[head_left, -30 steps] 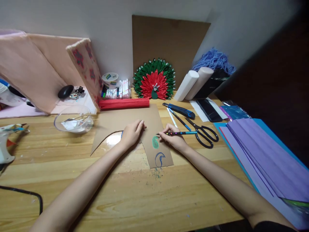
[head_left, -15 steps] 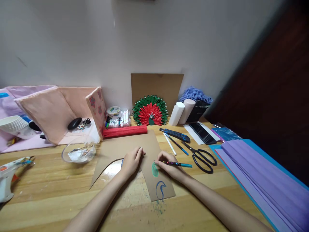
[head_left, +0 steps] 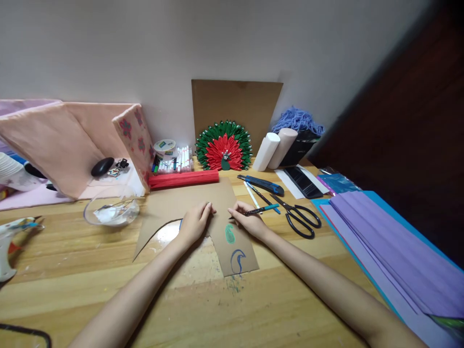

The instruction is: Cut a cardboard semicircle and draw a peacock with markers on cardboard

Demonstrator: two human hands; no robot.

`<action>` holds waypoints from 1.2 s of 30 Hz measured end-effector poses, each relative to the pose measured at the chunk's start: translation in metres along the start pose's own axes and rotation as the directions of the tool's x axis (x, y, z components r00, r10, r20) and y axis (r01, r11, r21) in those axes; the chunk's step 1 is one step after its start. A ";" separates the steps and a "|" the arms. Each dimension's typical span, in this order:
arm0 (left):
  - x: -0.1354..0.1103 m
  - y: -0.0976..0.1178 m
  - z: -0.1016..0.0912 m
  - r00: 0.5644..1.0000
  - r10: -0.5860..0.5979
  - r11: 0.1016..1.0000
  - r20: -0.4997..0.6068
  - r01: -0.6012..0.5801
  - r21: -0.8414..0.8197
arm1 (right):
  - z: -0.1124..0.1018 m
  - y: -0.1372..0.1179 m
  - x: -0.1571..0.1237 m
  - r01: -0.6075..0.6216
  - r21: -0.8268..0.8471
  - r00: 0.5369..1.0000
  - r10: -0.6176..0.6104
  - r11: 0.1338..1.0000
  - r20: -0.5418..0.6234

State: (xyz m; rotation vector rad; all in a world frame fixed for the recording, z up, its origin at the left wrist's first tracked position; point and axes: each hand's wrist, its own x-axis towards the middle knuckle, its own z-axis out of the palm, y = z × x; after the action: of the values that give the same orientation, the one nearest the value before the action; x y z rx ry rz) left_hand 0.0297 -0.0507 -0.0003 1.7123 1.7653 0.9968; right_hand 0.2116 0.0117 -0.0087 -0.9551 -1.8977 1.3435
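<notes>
My right hand pinches a teal-capped marker, its tip near the cardboard. Just below that tip, a green shaded shape is drawn, and a dark blue curved outline lies nearer the cardboard's lower end. My left hand rests on the cardboard with its fingers curled in; whatever they may hold is hidden. A curved cut-out edge runs beside that hand, showing the wooden table underneath.
Right of my right hand lie black scissors, a utility knife and more pens. Red crepe paper and a red-green peacock craft stand behind. A clear bowl and glue gun are left, purple sheets right.
The view has tilted down, so everything sits higher in the picture. The green shape has gained a small curl at its top, and the marker now slants more upward to the right.
</notes>
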 end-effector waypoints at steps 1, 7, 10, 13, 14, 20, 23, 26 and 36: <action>0.000 0.000 0.000 1.000 0.002 1.000 0.005 -0.002 0.000 | 0.000 0.000 -0.001 0.006 -0.015 1.000 -0.006 1.000 0.003; 0.002 -0.001 0.002 1.000 0.008 1.000 0.010 -0.009 0.011 | -0.001 0.002 -0.006 0.025 -0.114 0.999 -0.023 0.993 0.022; 0.002 -0.002 0.003 1.000 0.009 1.000 0.007 -0.009 0.015 | -0.001 0.002 -0.007 0.038 -0.153 0.998 -0.030 0.987 0.057; 0.002 -0.003 0.004 1.000 0.006 1.000 0.006 -0.006 0.013 | -0.002 0.002 -0.008 0.064 -0.199 0.996 -0.051 0.978 0.066; 0.002 -0.003 0.004 1.000 0.005 1.000 0.008 -0.005 0.014 | -0.002 0.002 -0.008 0.070 -0.210 0.996 -0.057 0.975 0.069; 0.002 -0.001 0.003 1.000 0.015 1.000 0.011 -0.015 0.014 | -0.003 0.003 -0.007 0.097 -0.259 0.993 -0.077 0.961 0.086; 0.002 -0.001 0.002 1.000 0.022 1.000 0.011 -0.022 0.021 | -0.003 0.004 -0.007 0.091 -0.247 0.993 -0.071 0.965 0.089; 0.002 0.000 0.002 1.000 0.016 0.999 0.017 -0.017 0.032 | -0.004 0.004 -0.008 0.077 -0.232 0.995 -0.060 0.970 0.077; 0.002 -0.001 0.004 1.000 0.006 1.000 0.011 -0.007 0.024 | -0.003 0.003 -0.008 0.105 -0.243 0.993 -0.086 0.964 0.087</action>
State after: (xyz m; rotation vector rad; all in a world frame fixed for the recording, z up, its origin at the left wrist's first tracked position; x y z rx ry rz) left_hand 0.0316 -0.0476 -0.0034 1.7362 1.7732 0.9705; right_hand 0.2196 0.0073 -0.0112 -0.9289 -2.1782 1.1193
